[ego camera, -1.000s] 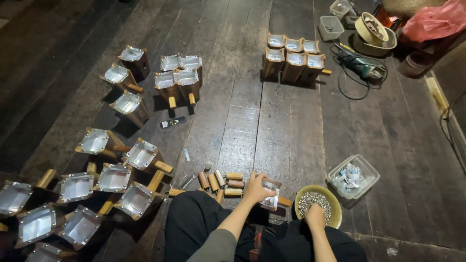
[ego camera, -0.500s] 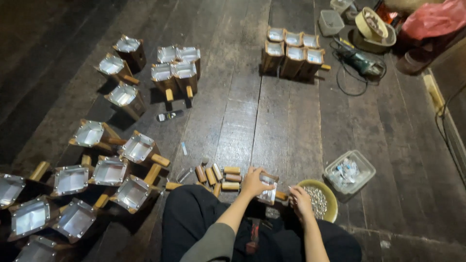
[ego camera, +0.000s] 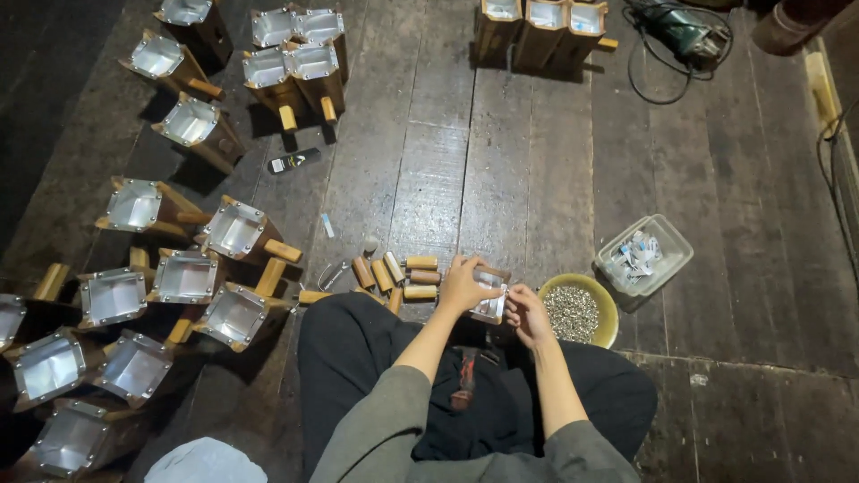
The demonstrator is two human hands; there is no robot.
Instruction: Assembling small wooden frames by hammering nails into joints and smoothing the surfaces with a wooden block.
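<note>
I sit cross-legged on a dark plank floor. My left hand [ego camera: 464, 284] grips a small wooden box with a shiny metal lining [ego camera: 491, 297], held in front of my knees. My right hand [ego camera: 526, 315] is at the box's right edge, fingers pinched together against it; what they pinch is too small to see. A yellow bowl of small metal nails [ego camera: 574, 313] sits just right of my right hand. Several short wooden handle pegs [ego camera: 404, 274] lie on the floor left of my left hand.
Many wooden scoops with metal linings [ego camera: 186, 275] crowd the floor at my left, with more at the top [ego camera: 295, 67]. Another row [ego camera: 540, 24] stands top centre. A clear plastic tub of small parts [ego camera: 644, 256] sits right of the bowl. A power tool with a cord [ego camera: 682, 36] lies top right.
My right hand left the yellow bowl and came up to the box's right edge. The view tilted down and closer, so the far items slid out of the top.
</note>
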